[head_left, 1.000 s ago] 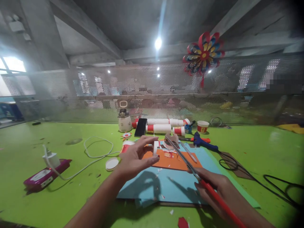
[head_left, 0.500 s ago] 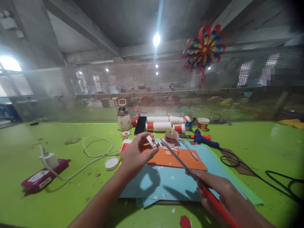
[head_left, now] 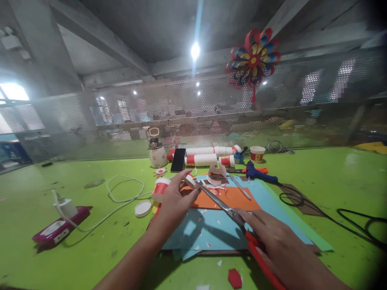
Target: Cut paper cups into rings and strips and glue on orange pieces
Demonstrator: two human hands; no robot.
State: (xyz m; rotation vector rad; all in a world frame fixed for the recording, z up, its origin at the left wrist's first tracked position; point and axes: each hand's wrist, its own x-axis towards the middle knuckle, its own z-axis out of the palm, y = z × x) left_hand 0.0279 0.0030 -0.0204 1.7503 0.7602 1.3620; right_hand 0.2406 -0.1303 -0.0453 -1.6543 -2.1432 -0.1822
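Between its thumb and fingers, my left hand (head_left: 178, 197) pinches a small white paper piece (head_left: 190, 181) that curves like part of a cup rim. My right hand (head_left: 272, 237) grips the red-handled scissors (head_left: 220, 203). Their blade tips point up and left, right beside the paper piece; whether they touch it I cannot tell. Beneath both hands lie orange paper (head_left: 242, 203) and light blue paper (head_left: 217, 237), dotted with small white scraps. A pen-like tool (head_left: 240, 186) and a cut paper cup piece (head_left: 216, 175) rest just beyond the scissors.
A blue glue gun (head_left: 260, 173) trails a black cord to the right. At the back stand stacked paper cups (head_left: 201, 160), a phone (head_left: 178, 160), a water bottle (head_left: 157, 155) and a single cup (head_left: 257, 154). On the left lies a purple power strip (head_left: 62, 228) with a white cable.
The scissors' blades have come closer together and lie lower. The white piece has turned in my left hand's fingers. The view has shifted slightly.
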